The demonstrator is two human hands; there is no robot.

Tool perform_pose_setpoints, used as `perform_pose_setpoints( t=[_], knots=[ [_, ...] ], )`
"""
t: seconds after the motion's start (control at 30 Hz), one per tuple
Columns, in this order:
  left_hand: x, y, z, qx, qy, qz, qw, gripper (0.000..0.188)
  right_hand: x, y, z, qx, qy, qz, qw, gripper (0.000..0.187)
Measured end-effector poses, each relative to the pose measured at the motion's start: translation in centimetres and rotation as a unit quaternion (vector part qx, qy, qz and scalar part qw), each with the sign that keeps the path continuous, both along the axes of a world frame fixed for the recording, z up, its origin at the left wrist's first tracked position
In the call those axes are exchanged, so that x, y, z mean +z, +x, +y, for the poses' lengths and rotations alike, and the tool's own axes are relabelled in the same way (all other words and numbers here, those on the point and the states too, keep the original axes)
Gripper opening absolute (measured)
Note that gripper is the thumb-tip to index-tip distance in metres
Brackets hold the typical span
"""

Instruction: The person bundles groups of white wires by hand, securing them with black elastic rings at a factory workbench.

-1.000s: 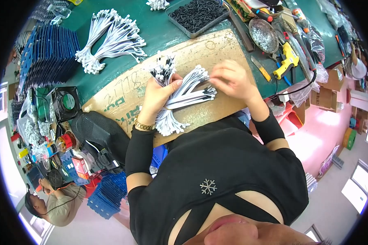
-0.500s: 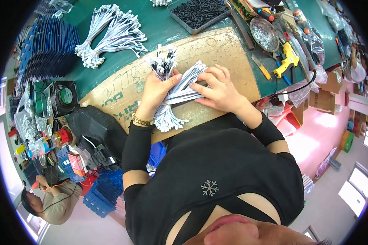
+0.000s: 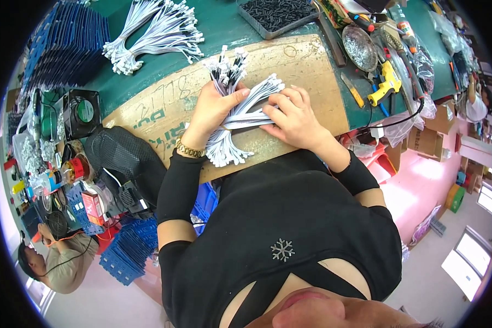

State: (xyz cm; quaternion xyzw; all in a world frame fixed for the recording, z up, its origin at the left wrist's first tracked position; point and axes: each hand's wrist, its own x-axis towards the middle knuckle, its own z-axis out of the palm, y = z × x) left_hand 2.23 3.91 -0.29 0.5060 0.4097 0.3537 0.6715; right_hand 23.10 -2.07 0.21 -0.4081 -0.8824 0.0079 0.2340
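My left hand (image 3: 210, 112) is closed round a bundle of thin white cables (image 3: 227, 150), its thumb lying across them. Above that thumb stand the bundle's upper ends, with white connectors and black sleeves (image 3: 224, 74). Another part of the white cables (image 3: 265, 90) fans out to the upper right, towards my right hand. My right hand (image 3: 296, 119) has its fingers curled at the cables running sideways, with fingertips and thumb pressed on them; its grip is partly hidden. Beneath both hands lies a brown cardboard sheet (image 3: 164, 112).
More white cables (image 3: 158, 35) lie on the green table at far left, beside stacked blue panels (image 3: 68, 46). A tray (image 3: 290, 30) of small black pieces stands behind. Rightward are a yellow glue gun (image 3: 385, 83), a knife (image 3: 353, 92) and a metal bowl (image 3: 359, 48). Another person (image 3: 71, 262) sits lower left.
The whole view has shifted slightly. Both hands stay on the cables in nearly the same pose, and the loose lower ends sit a little higher in the picture.
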Motion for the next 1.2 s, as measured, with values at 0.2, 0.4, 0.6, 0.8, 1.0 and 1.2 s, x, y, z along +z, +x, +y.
perform_pose_setpoints(
  t=[0.2,0.4,0.6,0.8,1.0,1.2],
  knots=[
    [-0.1,0.2,0.0,0.011,0.01,-0.008,1.0,0.016,-0.1,-0.5,-0.4,-0.025,0.019,-0.005,0.999,0.032],
    [-0.4,0.2,-0.1,0.011,0.013,-0.016,1.0,0.015,-0.6,-0.1,-0.7,-0.038,0.077,-0.001,0.996,0.026],
    [-0.1,0.3,-0.1,0.017,-0.001,-0.021,1.0,0.015,-0.7,-0.6,-0.5,-0.049,0.077,-0.018,0.996,0.022],
    [-0.2,0.2,0.1,0.016,0.009,-0.018,1.0,0.015,-0.3,-1.0,0.0,-0.052,0.06,-0.016,0.997,0.01],
    [-0.1,0.3,-0.2,0.03,0.018,-0.016,0.999,0.017,2.1,-0.9,-0.6,-0.037,0.047,-0.077,0.995,0.014],
    [0.2,0.3,-0.2,0.037,-0.026,-0.04,0.998,0.024,6.3,-2.3,0.3,-0.001,0.014,-0.19,0.982,0.009]
  ],
)
